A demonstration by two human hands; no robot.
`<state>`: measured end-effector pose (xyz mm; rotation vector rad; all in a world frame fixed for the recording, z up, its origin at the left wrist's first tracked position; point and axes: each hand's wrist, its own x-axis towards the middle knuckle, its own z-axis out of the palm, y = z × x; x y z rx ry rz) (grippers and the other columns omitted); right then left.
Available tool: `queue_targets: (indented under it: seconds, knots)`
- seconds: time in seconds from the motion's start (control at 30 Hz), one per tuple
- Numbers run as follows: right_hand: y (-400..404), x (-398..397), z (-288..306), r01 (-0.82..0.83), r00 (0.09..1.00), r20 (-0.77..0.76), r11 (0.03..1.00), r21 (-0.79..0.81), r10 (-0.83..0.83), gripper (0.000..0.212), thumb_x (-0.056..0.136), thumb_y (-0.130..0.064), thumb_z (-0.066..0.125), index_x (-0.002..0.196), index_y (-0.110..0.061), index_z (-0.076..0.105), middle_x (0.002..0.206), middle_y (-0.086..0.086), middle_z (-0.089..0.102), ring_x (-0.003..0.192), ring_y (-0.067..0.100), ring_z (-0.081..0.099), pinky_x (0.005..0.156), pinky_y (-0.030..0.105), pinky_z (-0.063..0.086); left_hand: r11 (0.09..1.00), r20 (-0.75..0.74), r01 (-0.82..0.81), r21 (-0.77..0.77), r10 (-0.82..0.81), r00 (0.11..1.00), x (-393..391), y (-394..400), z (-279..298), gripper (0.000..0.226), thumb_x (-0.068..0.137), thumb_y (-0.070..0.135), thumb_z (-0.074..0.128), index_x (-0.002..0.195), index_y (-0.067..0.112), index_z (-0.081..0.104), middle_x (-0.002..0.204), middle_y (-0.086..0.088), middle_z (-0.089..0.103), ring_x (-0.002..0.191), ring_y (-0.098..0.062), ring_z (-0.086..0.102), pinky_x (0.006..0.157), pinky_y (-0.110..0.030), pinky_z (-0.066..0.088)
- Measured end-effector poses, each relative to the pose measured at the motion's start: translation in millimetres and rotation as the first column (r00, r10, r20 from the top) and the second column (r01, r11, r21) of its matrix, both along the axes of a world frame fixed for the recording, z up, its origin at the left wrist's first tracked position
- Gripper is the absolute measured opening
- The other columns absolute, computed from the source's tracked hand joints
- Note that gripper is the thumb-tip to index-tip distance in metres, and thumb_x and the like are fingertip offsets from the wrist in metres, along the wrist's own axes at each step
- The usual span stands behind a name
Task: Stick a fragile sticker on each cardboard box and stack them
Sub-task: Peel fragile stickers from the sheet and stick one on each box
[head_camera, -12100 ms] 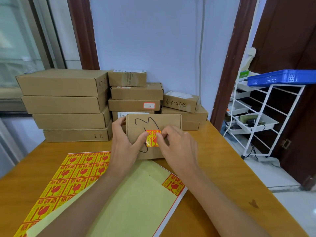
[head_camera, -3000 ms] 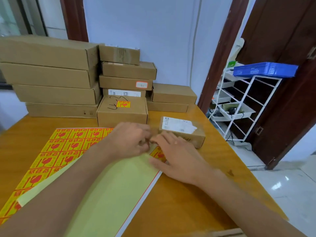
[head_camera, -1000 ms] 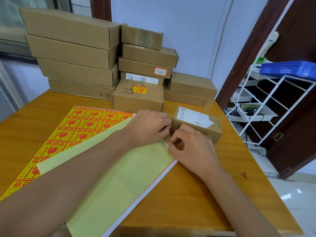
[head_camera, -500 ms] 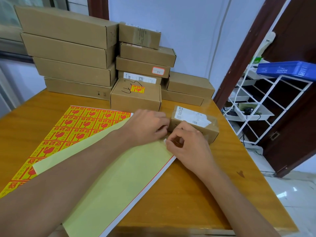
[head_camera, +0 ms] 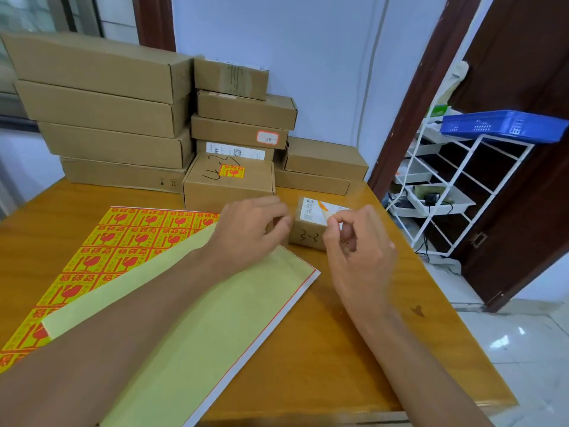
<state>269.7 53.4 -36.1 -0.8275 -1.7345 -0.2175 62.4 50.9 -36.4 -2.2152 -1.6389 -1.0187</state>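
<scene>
A small cardboard box point(head_camera: 309, 234) with a white shipping label lies on the wooden table point(head_camera: 338, 334). My right hand point(head_camera: 357, 241) pinches a peeled fragile sticker point(head_camera: 323, 208) over that box's top; the sticker shows edge-on and blurred. My left hand point(head_camera: 251, 229) hovers with curled fingers at the box's left side, holding nothing I can see. Behind stands a bigger box point(head_camera: 229, 180) with a yellow-red fragile sticker on top. The sticker sheet point(head_camera: 123, 241) lies at the left, its pale green backing point(head_camera: 200, 318) folded over under my forearms.
Stacks of cardboard boxes point(head_camera: 101, 109) line the wall at the back of the table. More flat boxes point(head_camera: 323, 161) sit at the back right. A white wire rack point(head_camera: 455, 192) with a blue crate point(head_camera: 505, 124) stands right of the table, by a dark door.
My right hand peeled the sticker off the sheet's corner and lifted it up over the small box. My left hand left the sheet and moved toward the box's left side.
</scene>
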Motion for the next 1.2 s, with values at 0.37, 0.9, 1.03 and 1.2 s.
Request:
queue_targets:
  seconds: [0.37, 0.9, 1.03, 1.2]
  knots:
    - [2, -7, -3, 0.007, 0.975, 0.222, 0.999, -0.033, 0.001, 0.021, 0.099, -0.038, 0.065, 0.097, -0.019, 0.074, 0.088, -0.006, 0.054, 0.076, 0.005, 0.047, 0.049, 0.020, 0.037, 0.823, 0.829, 0.536, -0.187, -0.160, 0.535, 19, -21, 18, 0.023, 0.101, -0.002, 0.052, 0.081, -0.006, 0.061, 0.071, -0.012, 0.055, 0.047, 0.003, 0.047, 0.051, -0.005, 0.036]
    - [15, 4, -7, 0.022, 0.990, -0.127, 0.964, -0.267, -0.057, 0.010, 0.103, -0.024, 0.056, 0.094, -0.020, 0.058, 0.097, -0.010, 0.052, 0.081, 0.008, 0.055, 0.059, 0.028, 0.046, 0.866, 0.658, 0.448, -0.221, -0.207, 0.724, 19, -15, 7, 0.030, 0.085, 0.018, 0.081, 0.104, 0.026, 0.060, 0.090, 0.007, 0.065, 0.051, -0.004, 0.037, 0.051, -0.019, 0.032]
    - [30, 21, -7, 0.133, 0.944, -0.252, 0.943, -0.306, -0.215, 0.013, 0.108, -0.023, 0.047, 0.097, -0.021, 0.054, 0.106, -0.007, 0.051, 0.086, 0.010, 0.055, 0.061, 0.033, 0.049, 0.969, 0.544, 0.214, -0.123, -0.115, 0.831, 22, -15, 4, 0.032, 0.089, 0.028, 0.074, 0.110, 0.033, 0.051, 0.085, 0.005, 0.054, 0.057, -0.007, 0.040, 0.055, -0.024, 0.036]
    - [37, 25, -10, 0.168, 0.930, -0.249, 0.917, -0.362, -0.269, 0.014, 0.110, -0.026, 0.044, 0.099, -0.020, 0.052, 0.111, -0.007, 0.050, 0.087, 0.009, 0.053, 0.061, 0.025, 0.040, 0.993, 0.218, -0.014, -0.114, 0.039, 0.975, 26, -15, 18, 0.059, 0.093, 0.054, 0.054, 0.144, 0.034, 0.033, 0.124, 0.016, 0.054, 0.067, -0.005, 0.054, 0.067, -0.038, 0.051]
